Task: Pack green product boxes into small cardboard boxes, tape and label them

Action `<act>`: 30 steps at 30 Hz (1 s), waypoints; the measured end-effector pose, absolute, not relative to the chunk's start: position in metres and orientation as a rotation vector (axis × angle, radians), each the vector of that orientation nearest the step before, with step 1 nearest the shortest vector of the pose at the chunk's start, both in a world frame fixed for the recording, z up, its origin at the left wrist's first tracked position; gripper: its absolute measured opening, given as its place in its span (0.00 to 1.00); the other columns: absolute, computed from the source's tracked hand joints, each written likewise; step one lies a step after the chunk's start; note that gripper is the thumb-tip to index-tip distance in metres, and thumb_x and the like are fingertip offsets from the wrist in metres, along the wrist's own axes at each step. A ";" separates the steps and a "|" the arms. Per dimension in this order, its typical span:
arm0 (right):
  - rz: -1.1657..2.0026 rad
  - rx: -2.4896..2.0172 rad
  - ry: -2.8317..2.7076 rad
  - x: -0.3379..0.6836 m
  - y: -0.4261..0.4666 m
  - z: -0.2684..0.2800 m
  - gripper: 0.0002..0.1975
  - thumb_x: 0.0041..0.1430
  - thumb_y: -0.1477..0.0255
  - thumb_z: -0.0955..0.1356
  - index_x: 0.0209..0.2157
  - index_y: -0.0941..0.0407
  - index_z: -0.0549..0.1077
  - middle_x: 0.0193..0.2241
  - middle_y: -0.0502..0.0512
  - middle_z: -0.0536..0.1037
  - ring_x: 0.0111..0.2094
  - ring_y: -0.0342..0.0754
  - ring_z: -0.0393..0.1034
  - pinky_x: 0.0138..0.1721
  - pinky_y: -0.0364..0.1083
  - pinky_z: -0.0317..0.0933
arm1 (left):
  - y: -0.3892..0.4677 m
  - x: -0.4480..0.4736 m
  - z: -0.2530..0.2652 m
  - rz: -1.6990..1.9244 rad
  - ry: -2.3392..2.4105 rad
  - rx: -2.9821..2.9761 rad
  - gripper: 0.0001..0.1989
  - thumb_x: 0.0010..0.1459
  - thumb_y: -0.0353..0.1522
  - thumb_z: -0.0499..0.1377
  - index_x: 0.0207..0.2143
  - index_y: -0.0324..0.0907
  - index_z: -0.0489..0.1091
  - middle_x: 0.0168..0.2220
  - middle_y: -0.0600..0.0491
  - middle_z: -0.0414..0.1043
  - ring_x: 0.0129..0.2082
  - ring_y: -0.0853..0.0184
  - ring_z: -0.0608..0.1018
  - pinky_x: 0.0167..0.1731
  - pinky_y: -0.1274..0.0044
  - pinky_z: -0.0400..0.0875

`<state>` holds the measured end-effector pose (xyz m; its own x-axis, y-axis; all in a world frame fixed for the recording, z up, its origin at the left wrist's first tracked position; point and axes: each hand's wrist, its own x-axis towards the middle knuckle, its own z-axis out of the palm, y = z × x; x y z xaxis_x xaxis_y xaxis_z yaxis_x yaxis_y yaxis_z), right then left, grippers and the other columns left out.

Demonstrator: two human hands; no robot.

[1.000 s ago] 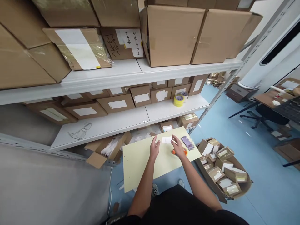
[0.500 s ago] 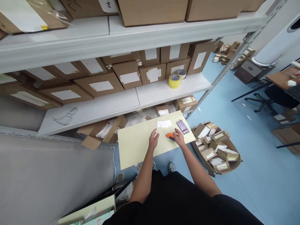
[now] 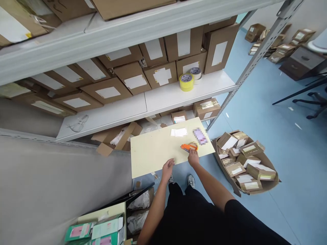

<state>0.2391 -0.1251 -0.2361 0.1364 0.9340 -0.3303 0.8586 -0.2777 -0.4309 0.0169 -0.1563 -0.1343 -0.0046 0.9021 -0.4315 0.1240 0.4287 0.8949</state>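
On the pale yellow board (image 3: 150,154), an orange tape dispenser (image 3: 186,147) lies near the right end. The curled fingers of my right hand (image 3: 193,157) close on its near side, partly hiding it. My left hand (image 3: 168,167) is at the board's near edge, fingers loosely bent and slightly apart, with nothing in them. Beyond the dispenser lie some white paper slips (image 3: 178,132) and, further right, a purple phone-like object (image 3: 200,136), blurred out.
A grey shelf (image 3: 114,119) stands ahead, holding labelled cartons (image 3: 133,81), yellow tape (image 3: 186,82) and clear glasses (image 3: 79,124). A large open carton (image 3: 231,185) of small parcels sits on the floor at right. Green and pink boxes (image 3: 102,231) are lower left.
Both hands have drawn back toward my body, and my right hand now covers less of the tape dispenser, so its roll shows. The dispenser has hardly moved. My view has shifted.
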 end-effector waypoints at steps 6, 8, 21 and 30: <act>0.988 -2.253 -1.693 0.255 -0.099 -0.229 0.22 0.61 0.76 0.66 0.57 0.64 0.69 0.50 0.70 0.78 0.53 0.60 0.72 0.56 0.54 0.63 | -0.157 0.020 -0.123 0.831 1.477 0.996 0.24 0.53 0.49 0.66 0.44 0.40 0.79 0.41 0.43 0.83 0.38 0.59 0.84 0.47 0.64 0.77; 0.993 -2.214 -1.649 0.259 -0.096 -0.224 0.21 0.58 0.76 0.67 0.54 0.65 0.70 0.51 0.70 0.78 0.55 0.61 0.71 0.57 0.54 0.63 | -0.152 0.022 -0.116 0.838 1.466 0.997 0.25 0.52 0.50 0.66 0.43 0.40 0.79 0.39 0.44 0.83 0.37 0.59 0.84 0.46 0.65 0.77; 1.223 -1.523 -1.133 0.244 -0.110 -0.136 0.16 0.62 0.57 0.65 0.44 0.54 0.70 0.37 0.55 0.79 0.41 0.54 0.75 0.42 0.51 0.72 | -0.099 0.021 -0.046 0.938 1.365 1.158 0.24 0.56 0.50 0.64 0.43 0.40 0.79 0.38 0.45 0.83 0.38 0.60 0.84 0.48 0.64 0.78; 0.979 -1.241 -1.398 0.210 -0.074 -0.002 0.20 0.59 0.54 0.73 0.44 0.54 0.73 0.40 0.56 0.79 0.40 0.54 0.74 0.44 0.51 0.70 | -0.044 -0.016 0.067 1.125 1.281 1.292 0.19 0.63 0.44 0.62 0.49 0.42 0.79 0.46 0.44 0.82 0.46 0.59 0.83 0.52 0.66 0.76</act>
